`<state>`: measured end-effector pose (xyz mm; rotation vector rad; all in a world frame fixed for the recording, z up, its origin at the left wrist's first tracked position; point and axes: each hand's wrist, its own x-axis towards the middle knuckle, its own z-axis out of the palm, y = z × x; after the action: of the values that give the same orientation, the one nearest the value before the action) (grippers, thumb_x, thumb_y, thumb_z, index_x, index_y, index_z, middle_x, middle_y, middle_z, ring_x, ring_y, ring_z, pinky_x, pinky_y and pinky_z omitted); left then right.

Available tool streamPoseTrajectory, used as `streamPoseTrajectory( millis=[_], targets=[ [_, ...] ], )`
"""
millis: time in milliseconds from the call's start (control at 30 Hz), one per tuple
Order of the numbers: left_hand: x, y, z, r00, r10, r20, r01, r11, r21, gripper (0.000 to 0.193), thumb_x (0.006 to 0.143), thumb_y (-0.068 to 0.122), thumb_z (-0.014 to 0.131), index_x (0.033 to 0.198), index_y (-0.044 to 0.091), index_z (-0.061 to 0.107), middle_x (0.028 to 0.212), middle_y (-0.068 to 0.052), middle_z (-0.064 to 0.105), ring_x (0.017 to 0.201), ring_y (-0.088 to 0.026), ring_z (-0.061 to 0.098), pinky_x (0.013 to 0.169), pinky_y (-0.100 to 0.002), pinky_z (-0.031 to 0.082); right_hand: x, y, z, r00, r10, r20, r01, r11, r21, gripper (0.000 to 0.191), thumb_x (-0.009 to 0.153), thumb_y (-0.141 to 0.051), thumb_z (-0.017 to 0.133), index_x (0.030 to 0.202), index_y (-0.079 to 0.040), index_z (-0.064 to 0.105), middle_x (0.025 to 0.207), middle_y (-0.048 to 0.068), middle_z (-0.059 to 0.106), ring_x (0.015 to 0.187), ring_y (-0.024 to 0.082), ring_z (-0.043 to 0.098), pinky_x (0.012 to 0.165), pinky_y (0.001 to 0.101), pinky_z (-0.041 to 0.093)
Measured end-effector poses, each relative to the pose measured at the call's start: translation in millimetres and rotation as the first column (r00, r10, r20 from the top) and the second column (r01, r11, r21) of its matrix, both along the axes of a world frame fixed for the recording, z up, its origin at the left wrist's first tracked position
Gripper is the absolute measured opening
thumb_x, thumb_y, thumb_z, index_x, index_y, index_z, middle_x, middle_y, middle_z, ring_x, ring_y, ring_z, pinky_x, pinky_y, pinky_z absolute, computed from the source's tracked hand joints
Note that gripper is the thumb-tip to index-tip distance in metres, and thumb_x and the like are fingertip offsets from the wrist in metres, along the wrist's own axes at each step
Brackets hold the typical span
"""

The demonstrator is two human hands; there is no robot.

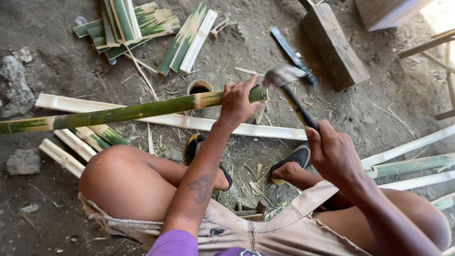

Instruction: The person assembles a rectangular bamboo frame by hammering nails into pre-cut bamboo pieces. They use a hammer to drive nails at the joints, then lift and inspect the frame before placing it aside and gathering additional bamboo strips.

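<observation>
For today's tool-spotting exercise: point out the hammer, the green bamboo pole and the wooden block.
hammer [284, 76], head view, on its metal head.
green bamboo pole [123, 113], head view, mid-length.
wooden block [334, 45], head view, top face.

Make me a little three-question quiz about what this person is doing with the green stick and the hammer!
1. True or false: the left hand grips the bamboo pole near its cut end.
2. What does the right hand hold? A) a saw B) a hammer C) a rope
3. Fill in: the hammer head is beside the pole's ____ end.

Key: 1 true. 2 B. 3 cut.
</observation>
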<state>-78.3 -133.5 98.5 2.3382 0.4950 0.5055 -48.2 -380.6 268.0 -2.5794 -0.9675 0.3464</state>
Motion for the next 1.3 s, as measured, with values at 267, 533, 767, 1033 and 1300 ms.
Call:
streamPoseTrajectory(
  millis=[267,533,767,1033,1300],
  targets=[
    [-8.5,3.8,9.0,0.993,-0.054,0.104,0.053,0.999,0.014,0.091,0.072,0.028,0.091,0.15,0.012,0.047,0.113,-0.012,0.072,0.109,-0.026,0.065,0.105,-0.045,0.039,4.8,-1.4,-14.3,0.992,0.075,0.103,-0.061,0.989,-0.132,0.033,0.105,-0.034,0.052,0.094,-0.003,0.05,0.062,0.024,0.06,0.06,0.048,0.059,0.058,0.0583,0.043],
    [-0.5,30.6,25.6,0.931,-0.271,-0.244,0.193,0.934,-0.299,0.068,0.088,0.025,0.066,0.153,0.015,0.048,0.122,-0.01,0.068,0.11,-0.027,0.069,0.1,-0.047,0.054,34.0,-19.7,-94.2,0.94,0.253,-0.23,-0.342,0.698,-0.629,0.035,0.094,-0.046,0.062,0.094,-0.014,0.076,0.072,0.012,0.072,0.063,0.029,0.068,0.06,0.0462,0.053],
    [-72.6,132.7,18.6,0.634,-0.153,-0.758,0.411,0.897,0.163,0.107,0.072,0.044,0.091,0.151,0.008,0.029,0.149,-0.016,0.044,0.135,-0.035,0.045,0.111,-0.061,0.029,-10.0,71.5,-177.4,0.783,0.612,0.11,-0.585,0.786,-0.202,0.036,0.088,-0.026,0.071,0.114,-0.002,0.066,0.114,0.017,0.068,0.095,0.031,0.065,0.082,0.0475,0.053],
    [-177.4,240.1,23.5,0.324,0.095,-0.941,0.116,0.983,0.14,0.091,0.067,0.037,0.095,0.144,0.01,0.056,0.147,-0.015,0.061,0.135,-0.033,0.059,0.112,-0.05,0.048,-62.4,263.9,-144.4,0.595,0.63,0.499,-0.623,0.754,-0.21,0.059,0.079,-0.007,0.063,0.138,-0.006,0.053,0.124,0.018,0.063,0.109,0.03,0.062,0.097,0.0501,0.046],
    [-221.2,254.5,28.3,0.472,0.155,-0.868,0.074,0.974,0.215,0.113,0.058,0.038,0.101,0.149,0.016,0.036,0.151,-0.013,0.047,0.137,-0.035,0.042,0.108,-0.064,0.031,102.7,155.9,-98.5,0.835,0.502,0.226,-0.36,0.808,-0.466,0.01,0.101,-0.015,0.062,0.108,-0.012,0.068,0.078,0.008,0.073,0.054,0.019,0.067,0.048,0.0371,0.058]
  ],
)
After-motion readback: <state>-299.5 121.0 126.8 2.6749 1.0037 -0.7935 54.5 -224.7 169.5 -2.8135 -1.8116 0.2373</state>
